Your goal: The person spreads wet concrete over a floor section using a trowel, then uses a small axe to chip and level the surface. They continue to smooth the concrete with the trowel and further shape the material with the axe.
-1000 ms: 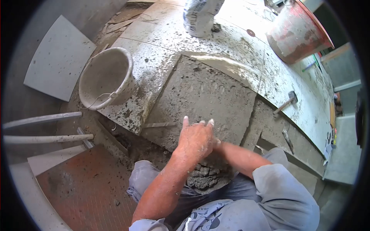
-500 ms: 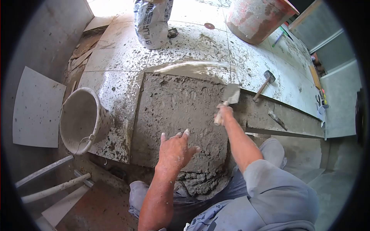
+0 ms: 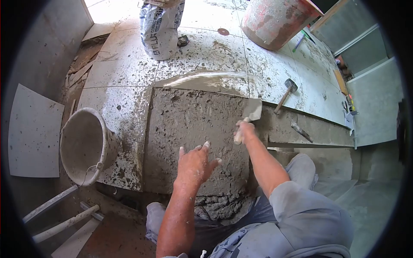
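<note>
My right hand (image 3: 245,130) is closed around the handle of a trowel (image 3: 254,110), whose flat blade lies at the far right corner of a grey mortar bed (image 3: 193,114). Whether the blade touches the mortar I cannot tell. Over the near part of the bed, my left hand (image 3: 195,165) is held palm down with fingers spread and nothing in it. Its fingertips are smeared with mortar. A rough heap of wet mortar (image 3: 219,206) lies at the near edge, between my knees.
A mortar-stained bucket (image 3: 105,146) stands on the left beside metal bars (image 3: 51,204). Beyond the bed are a printed bag (image 3: 161,34), a large reddish tub (image 3: 275,23) and splattered white tiles (image 3: 206,56). A hammer (image 3: 286,94) and a metal piece (image 3: 302,132) lie right.
The view has turned slightly, so the surroundings sit further left, with the left side lower. My right hand keeps its grip on the trowel near the same corner; my left hand stays spread.
</note>
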Demonstrator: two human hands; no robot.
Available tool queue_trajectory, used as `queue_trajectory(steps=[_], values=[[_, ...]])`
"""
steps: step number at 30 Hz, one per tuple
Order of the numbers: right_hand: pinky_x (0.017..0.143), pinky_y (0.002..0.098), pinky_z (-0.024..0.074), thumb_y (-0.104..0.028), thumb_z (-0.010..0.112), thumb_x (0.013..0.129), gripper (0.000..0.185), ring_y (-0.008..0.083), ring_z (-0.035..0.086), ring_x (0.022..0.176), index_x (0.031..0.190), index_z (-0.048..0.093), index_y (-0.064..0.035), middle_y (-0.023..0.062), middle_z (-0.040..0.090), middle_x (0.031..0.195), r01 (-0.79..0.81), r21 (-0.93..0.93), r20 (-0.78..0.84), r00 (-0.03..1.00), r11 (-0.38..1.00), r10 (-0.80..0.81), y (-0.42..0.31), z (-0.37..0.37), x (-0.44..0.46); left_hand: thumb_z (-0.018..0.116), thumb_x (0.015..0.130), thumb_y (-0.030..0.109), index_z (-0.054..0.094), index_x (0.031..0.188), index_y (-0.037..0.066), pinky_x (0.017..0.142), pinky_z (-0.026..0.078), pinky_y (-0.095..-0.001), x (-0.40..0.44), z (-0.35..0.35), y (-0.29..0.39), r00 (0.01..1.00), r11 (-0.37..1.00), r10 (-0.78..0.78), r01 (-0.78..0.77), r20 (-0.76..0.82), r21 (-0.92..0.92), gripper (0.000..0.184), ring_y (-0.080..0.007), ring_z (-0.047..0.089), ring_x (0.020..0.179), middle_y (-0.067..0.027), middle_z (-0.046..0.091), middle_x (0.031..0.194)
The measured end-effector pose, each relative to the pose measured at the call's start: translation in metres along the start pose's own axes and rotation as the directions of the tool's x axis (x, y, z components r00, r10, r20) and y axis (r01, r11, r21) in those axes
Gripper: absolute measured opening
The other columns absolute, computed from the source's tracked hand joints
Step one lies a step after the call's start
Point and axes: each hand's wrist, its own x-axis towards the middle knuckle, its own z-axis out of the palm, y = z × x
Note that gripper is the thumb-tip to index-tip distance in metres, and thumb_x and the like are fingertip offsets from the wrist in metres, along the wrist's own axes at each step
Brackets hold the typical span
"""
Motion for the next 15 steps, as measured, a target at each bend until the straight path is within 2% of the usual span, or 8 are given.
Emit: queue_trajectory(steps=[3, 6, 8, 9, 10, 12, 14, 15], values=[[0.045, 0.0412, 0.0534, -0.006, 0.060, 0.075, 0.032, 0.0290, 0.064, 0.058, 0.105, 0.056, 0.0043, 0.0163, 0.061, 0.089, -0.028, 0.054, -0.050, 0.998, 0.998, 0.031, 0.010, 0.014, 0.021, 0.060, 0.086, 0.048, 0.045, 0.136, 0.005, 0.109, 0.028, -0.0546, -0.004, 0.002, -0.005, 0.999, 1.000, -0.006, 0.006, 0.039, 0.007, 0.067, -0.0307, 0.058, 0.113, -0.0172, 0.060, 0.123], [0.047, 0.0424, 0.0542, -0.005, 0.059, 0.075, 0.036, 0.0306, 0.066, 0.063, 0.109, 0.055, 0.0043, 0.0180, 0.063, 0.094, 0.002, -0.023, -0.082, 0.997, 1.000, -0.004, 0.020, 0.048, 0.000, 0.060, 0.086, 0.048, 0.045, 0.136, 0.005, 0.109, 0.028, -0.0546, 0.001, 0.004, -0.011, 0.999, 1.000, -0.002, 0.002, 0.053, -0.006, 0.067, -0.0307, 0.058, 0.113, -0.0173, 0.059, 0.124], [0.048, 0.0414, 0.0550, -0.006, 0.062, 0.074, 0.037, 0.0308, 0.068, 0.068, 0.109, 0.056, 0.0048, 0.0196, 0.064, 0.098, -0.003, -0.187, 0.002, 1.000, 0.982, 0.004, 0.014, 0.060, -0.030, 0.061, 0.085, 0.048, 0.045, 0.136, 0.006, 0.109, 0.028, -0.0545, 0.004, 0.004, -0.010, 0.999, 1.000, 0.007, -0.006, 0.048, -0.017, 0.068, -0.0308, 0.058, 0.113, -0.0173, 0.059, 0.124], [0.045, 0.0411, 0.0534, -0.008, 0.063, 0.075, 0.031, 0.0278, 0.066, 0.062, 0.103, 0.058, 0.0035, 0.0166, 0.063, 0.091, -0.006, -0.181, 0.057, 0.998, 0.983, 0.017, 0.018, 0.053, -0.012, 0.061, 0.085, 0.048, 0.046, 0.136, 0.006, 0.109, 0.028, -0.0547, 0.006, 0.003, -0.008, 0.999, 0.999, 0.018, -0.017, 0.037, -0.033, 0.068, -0.0309, 0.058, 0.113, -0.0173, 0.059, 0.124], [0.045, 0.0411, 0.0534, -0.008, 0.063, 0.075, 0.031, 0.0278, 0.066, 0.062, 0.103, 0.058, 0.0035, 0.0166, 0.063, 0.091, -0.004, -0.175, 0.051, 0.999, 0.985, 0.013, 0.011, 0.038, -0.014, 0.061, 0.085, 0.048, 0.046, 0.136, 0.005, 0.109, 0.028, -0.0549, 0.009, 0.001, -0.007, 0.999, 0.999, 0.035, -0.034, 0.031, -0.042, 0.068, -0.0311, 0.058, 0.113, -0.0173, 0.059, 0.124], [0.043, 0.0424, 0.0513, -0.009, 0.063, 0.075, 0.025, 0.0255, 0.061, 0.055, 0.097, 0.059, 0.0018, 0.0133, 0.059, 0.081, -0.017, -0.188, 0.204, 0.977, 0.982, 0.056, -0.002, 0.000, -0.021, 0.062, 0.084, 0.048, 0.046, 0.135, 0.005, 0.109, 0.028, -0.0551, 0.014, 0.004, -0.003, 0.998, 0.996, 0.065, -0.063, 0.024, -0.061, 0.068, -0.0312, 0.058, 0.113, -0.0173, 0.060, 0.123], [0.042, 0.0440, 0.0498, -0.010, 0.061, 0.076, 0.026, 0.0256, 0.058, 0.052, 0.099, 0.057, 0.0005, 0.0105, 0.055, 0.075, -0.030, -0.137, 0.158, 0.986, 0.990, 0.051, -0.006, -0.014, -0.015, 0.063, 0.084, 0.047, 0.046, 0.135, 0.005, 0.108, 0.028, -0.0553, 0.015, 0.006, -0.002, 0.997, 0.994, 0.078, -0.076, 0.014, -0.084, 0.069, -0.0313, 0.058, 0.113, -0.0174, 0.060, 0.122], [0.043, 0.0442, 0.0499, -0.009, 0.061, 0.076, 0.028, 0.0265, 0.058, 0.052, 0.101, 0.055, 0.0005, 0.0106, 0.055, 0.075, -0.054, 0.038, 0.072, 0.996, 0.998, 0.051, -0.007, -0.016, -0.010, 0.064, 0.083, 0.048, 0.047, 0.135, 0.005, 0.108, 0.029, -0.0543, 0.013, 0.007, -0.001, 0.996, 0.992, 0.085, -0.084, 0.006, -0.096, 0.070, -0.0320, 0.057, 0.114, -0.0191, 0.060, 0.122]])
